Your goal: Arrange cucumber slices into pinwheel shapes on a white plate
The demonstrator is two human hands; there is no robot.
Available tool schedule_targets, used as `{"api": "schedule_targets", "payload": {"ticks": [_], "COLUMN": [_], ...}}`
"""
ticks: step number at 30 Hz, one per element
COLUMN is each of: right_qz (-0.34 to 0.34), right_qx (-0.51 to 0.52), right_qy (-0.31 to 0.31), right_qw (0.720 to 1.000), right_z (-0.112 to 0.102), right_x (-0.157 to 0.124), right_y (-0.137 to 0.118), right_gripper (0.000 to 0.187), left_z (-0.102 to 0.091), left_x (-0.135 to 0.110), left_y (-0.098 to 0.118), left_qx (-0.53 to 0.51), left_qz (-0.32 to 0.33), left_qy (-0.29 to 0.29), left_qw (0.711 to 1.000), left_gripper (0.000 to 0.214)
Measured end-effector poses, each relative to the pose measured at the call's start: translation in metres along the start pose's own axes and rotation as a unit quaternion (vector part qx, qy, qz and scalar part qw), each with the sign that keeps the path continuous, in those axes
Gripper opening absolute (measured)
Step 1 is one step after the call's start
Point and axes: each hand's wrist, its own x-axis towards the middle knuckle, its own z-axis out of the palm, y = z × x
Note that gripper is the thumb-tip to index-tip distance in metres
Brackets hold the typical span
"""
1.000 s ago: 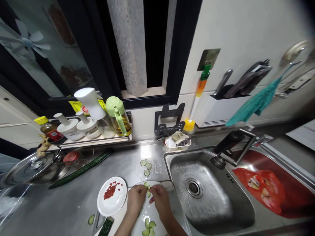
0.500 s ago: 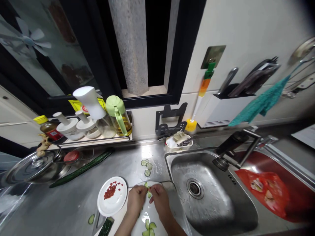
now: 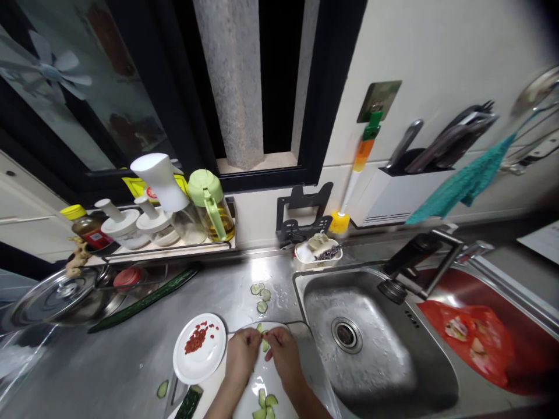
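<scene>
Both my hands meet over a white plate (image 3: 257,384) at the bottom centre of the steel counter. My left hand (image 3: 241,356) and my right hand (image 3: 282,354) have their fingertips pinched together on thin cucumber slices (image 3: 263,337) at the plate's far rim. More cucumber slices (image 3: 266,404) lie on the near part of the plate. A smaller white plate (image 3: 209,355) with chopped red bits (image 3: 197,338) sits just left of my left hand.
Loose cucumber slices (image 3: 259,294) lie on the counter beyond the plate, and a whole cucumber (image 3: 144,299) lies to the left. A steel sink (image 3: 371,343) opens on the right, with a red bag (image 3: 469,340) in the far basin. Bottles stand on a rack (image 3: 166,247) behind.
My hands have stayed pinched over the plate's far rim. The view shifted slightly.
</scene>
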Motion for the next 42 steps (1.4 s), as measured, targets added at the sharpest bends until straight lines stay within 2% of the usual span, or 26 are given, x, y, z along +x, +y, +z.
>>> {"api": "schedule_targets", "payload": {"ticks": [15,42], "right_qz": [-0.006,0.012], "right_qx": [-0.005,-0.02], "right_qy": [0.005,0.001], "right_qw": [1.0,1.0], "right_z": [-0.001,-0.003], "right_x": [0.002,-0.002], "right_y": [0.006,-0.004], "right_gripper": [0.017,0.016], "left_z": [-0.001,-0.009], "left_x": [-0.001,-0.004], "left_y": [0.002,0.006], "left_qx": [-0.001,0.005], "left_qz": [-0.01,0.004], "left_qy": [-0.008,-0.008], "left_qw": [1.0,1.0], "left_gripper": [0.036,0.035]}}
